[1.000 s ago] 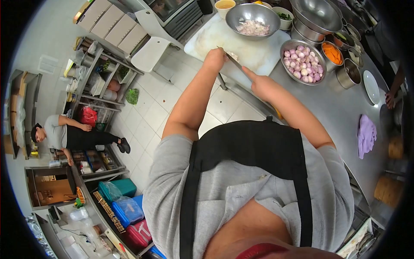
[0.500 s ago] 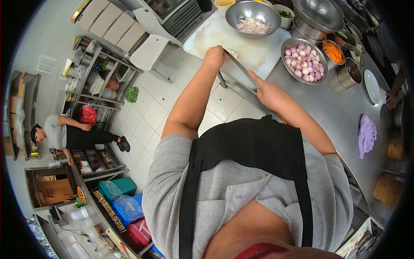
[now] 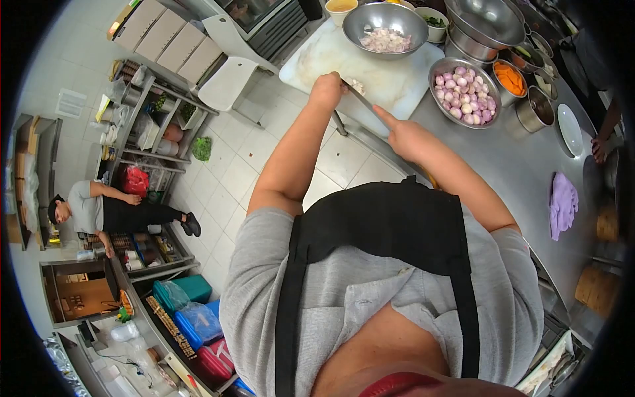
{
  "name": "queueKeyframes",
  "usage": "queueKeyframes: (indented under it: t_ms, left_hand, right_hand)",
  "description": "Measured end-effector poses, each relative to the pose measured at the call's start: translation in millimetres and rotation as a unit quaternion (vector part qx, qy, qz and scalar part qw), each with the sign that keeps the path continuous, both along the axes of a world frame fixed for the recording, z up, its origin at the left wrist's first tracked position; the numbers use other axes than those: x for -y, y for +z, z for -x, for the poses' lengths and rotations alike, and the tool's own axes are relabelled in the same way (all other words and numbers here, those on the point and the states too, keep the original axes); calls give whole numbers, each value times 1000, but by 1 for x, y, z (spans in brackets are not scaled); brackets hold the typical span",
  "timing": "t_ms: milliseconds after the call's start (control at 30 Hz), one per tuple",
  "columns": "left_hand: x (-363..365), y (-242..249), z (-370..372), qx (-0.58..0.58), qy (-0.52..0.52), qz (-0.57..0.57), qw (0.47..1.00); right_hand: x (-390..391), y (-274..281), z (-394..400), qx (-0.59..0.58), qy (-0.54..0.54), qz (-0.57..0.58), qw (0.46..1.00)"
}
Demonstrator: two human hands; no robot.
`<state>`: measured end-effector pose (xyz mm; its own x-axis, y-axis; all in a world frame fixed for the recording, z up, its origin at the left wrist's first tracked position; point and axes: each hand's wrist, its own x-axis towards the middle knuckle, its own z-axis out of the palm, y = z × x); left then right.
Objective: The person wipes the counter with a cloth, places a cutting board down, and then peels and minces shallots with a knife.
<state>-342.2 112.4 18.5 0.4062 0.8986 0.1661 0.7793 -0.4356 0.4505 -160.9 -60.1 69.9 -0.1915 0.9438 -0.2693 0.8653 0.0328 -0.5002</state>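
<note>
"one knife [image 3: 366,102], and how are you holding it?"

"my right hand [image 3: 407,140] is closed round its handle, at about four o'clock from the middle of the blade, with the forefinger stretched along toward the steel."

"and the other?"

"my left hand [image 3: 327,90] sits at ten o'clock, near the far end of the blade, fingers curled in. i can't tell whether it's pinching anything, as the fingertips are hidden from me."

"where's the blade, then?"

"over the near edge of the white cutting board [image 3: 316,54], slanting from ten o'clock down to four. a few pale chopped bits [image 3: 358,86] lie right beside it, on its twelve o'clock side."

"what's round you?"

"straight up at twelve, a steel bowl [image 3: 357,25] with chopped pieces [image 3: 386,41] in it, on the board. at one o'clock, a small tub of greens [image 3: 434,22]. at three, another bowl [image 3: 434,100], full of peeled shallots [image 3: 466,96], just beside the board, with orange slices [image 3: 508,79] in a tin past it. further out at three, an oval white plate [image 3: 569,130]; at four, a crumpled purple cloth [image 3: 563,206] on the steel counter [image 3: 516,182]."

"anyone about?"

"a person [image 3: 89,206] in a dark cap, well apart from me, at eight o'clock."
</note>
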Motion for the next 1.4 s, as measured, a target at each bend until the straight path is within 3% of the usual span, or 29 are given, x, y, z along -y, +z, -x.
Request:
queueKeyframes:
  t_ms: [100,167,267,533,600,633,700,767,1000,1100,1200,1300,1400]
  left_hand:
    - [0,0,-3,-19,16,-4,1000]
    - [2,5,-3,-14,17,6,1000]
    - [0,8,-2,-8,19,22,1000]
    - [-9,20,-3,-97,43,62,992]
    - [-16,22,3,-116,-78,-20,990]
    - [-21,23,3,-117,-79,-21,990]
    - [-31,26,2,-88,-175,96,976]
    - [-39,25,-2,-111,-175,112,972]
    - [-41,27,-16,-207,-176,151,951]
    - [-35,27,-14,-206,-200,80,955]
    - [-41,25,-8,-118,-267,128,948]
    - [-37,21,-5,-58,-267,135,952]
    - [-34,23,-1,-94,-277,92,952]
  right_hand:
    - [-4,-11,1,-6,4,-12,1000]
    - [-10,7,6,-4,-21,62,998]
    - [-5,22,6,-4,-25,81,996]
    - [-3,1,-3,53,12,20,998]
    - [-7,0,-5,51,12,8,999]
    - [-9,1,-6,53,16,9,998]
    - [-9,7,-6,55,17,10,998]
    - [-7,21,-5,69,22,51,996]
    - [-8,8,-12,58,29,14,998]
    - [-7,9,-12,67,35,10,997]
    - [-10,12,-13,72,22,35,997]
    - [-17,3,-21,46,31,28,998]
    - [-20,6,-25,5,45,24,999]
